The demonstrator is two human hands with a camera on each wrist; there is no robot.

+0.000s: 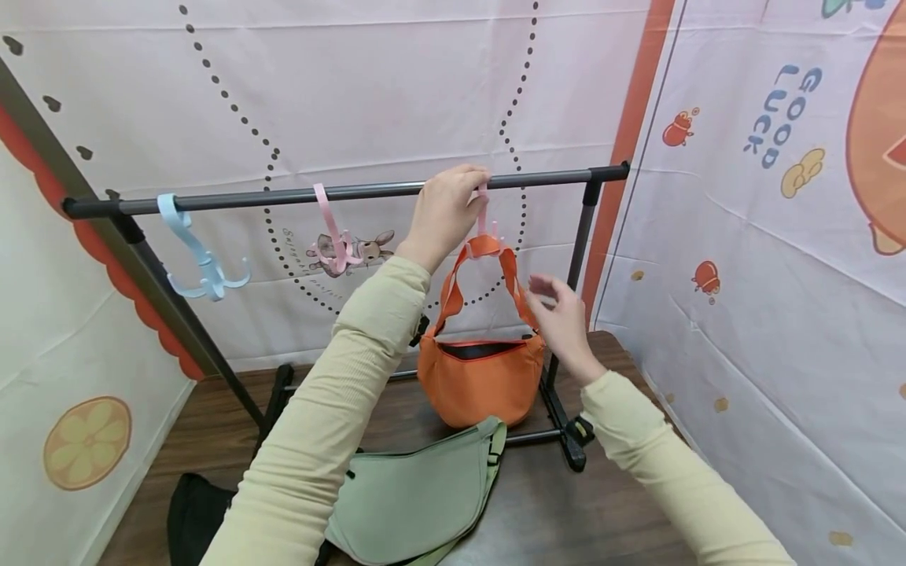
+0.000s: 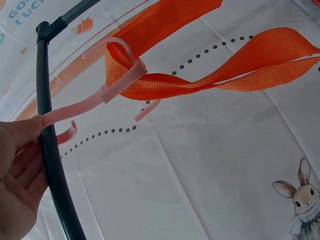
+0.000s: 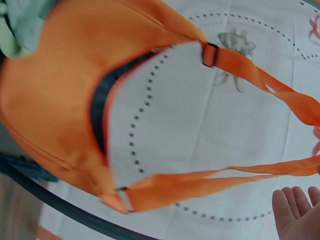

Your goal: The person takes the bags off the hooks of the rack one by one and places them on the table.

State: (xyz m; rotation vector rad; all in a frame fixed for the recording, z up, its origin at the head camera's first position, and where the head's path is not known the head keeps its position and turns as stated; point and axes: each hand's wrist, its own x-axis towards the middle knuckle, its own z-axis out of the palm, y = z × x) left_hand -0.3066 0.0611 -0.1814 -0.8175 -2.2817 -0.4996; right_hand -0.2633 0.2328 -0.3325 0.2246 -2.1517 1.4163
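Observation:
An orange bag (image 1: pixel 481 389) hangs by its strap (image 2: pixel 165 90) from a pink hook (image 2: pixel 120 82) on the black rail (image 1: pixel 552 179). At the rail, my left hand (image 1: pixel 446 208) pinches the top of that hook, the thumb on its stem and the other fingers behind the rail. Its zipped mouth gaps a little, showing a dark lining. To the right of the strap is my right hand (image 1: pixel 562 318), fingers loosely extended and holding nothing; the right wrist view catches only its fingers (image 3: pixel 285 212) at the lower corner, beside the strap.
A second pink hook (image 1: pixel 328 216) and a light blue hook (image 1: pixel 208 263) hang further left on the rail. Below, a sage green bag (image 1: pixel 418 491) lies on the wooden table (image 1: pixel 545 511), with a black item (image 1: pixel 194 515) at the lower left. Printed cloth (image 1: pixel 396 94) surrounds the rack.

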